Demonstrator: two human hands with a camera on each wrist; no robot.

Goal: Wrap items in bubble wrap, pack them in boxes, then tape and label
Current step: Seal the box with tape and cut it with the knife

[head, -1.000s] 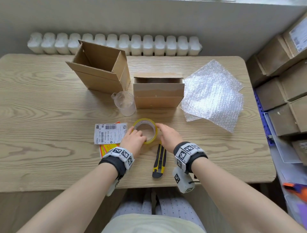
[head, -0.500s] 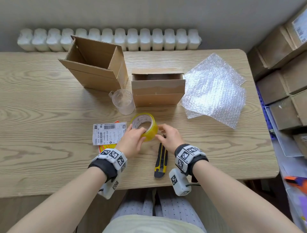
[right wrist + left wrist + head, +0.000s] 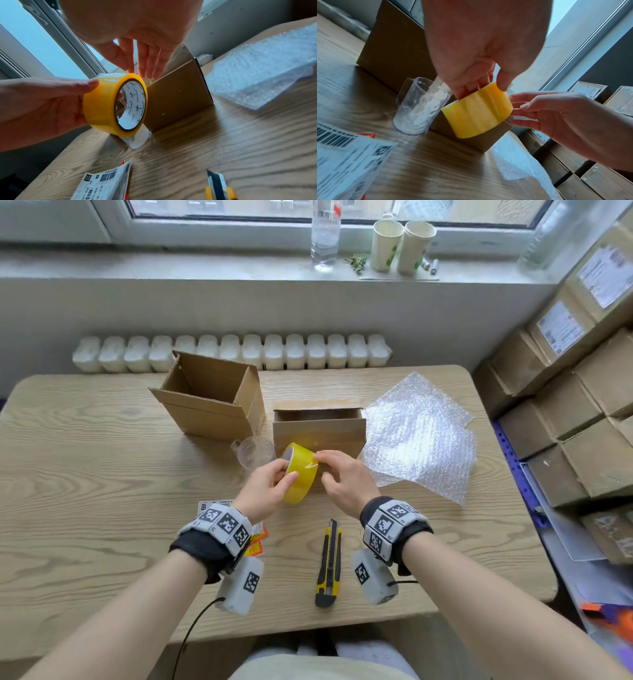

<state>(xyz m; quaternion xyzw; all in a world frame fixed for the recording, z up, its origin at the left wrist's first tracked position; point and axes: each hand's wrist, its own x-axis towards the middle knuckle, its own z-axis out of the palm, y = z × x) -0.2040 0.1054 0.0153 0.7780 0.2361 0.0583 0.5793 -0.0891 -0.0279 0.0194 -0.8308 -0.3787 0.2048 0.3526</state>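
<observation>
A yellow tape roll (image 3: 299, 474) (image 3: 102, 105) is held on edge above the table. My left hand (image 3: 287, 470) grips it, thumb on the outer face and fingers through the core. My right hand (image 3: 320, 460) (image 3: 137, 70) reaches in from the right, and its straight fingertips touch the top of the roll. Just behind the roll stand a clear plastic cup (image 3: 255, 453) and a small open cardboard box (image 3: 318, 433). A larger open box (image 3: 209, 398) stands at the back left. Bubble wrap sheets (image 3: 418, 436) lie to the right.
A yellow utility knife (image 3: 329, 563) lies near the wooden table's (image 3: 85, 491) front edge. Shipping labels (image 3: 205, 505) lie partly under my left wrist. Stacked cardboard boxes (image 3: 582, 405) fill the right side. A bottle and paper cups stand on the window sill (image 3: 171, 265).
The tape roll has been lifted off the table and turned onto its edge. Both hands rose with it toward the small box. My head view has tilted up.
</observation>
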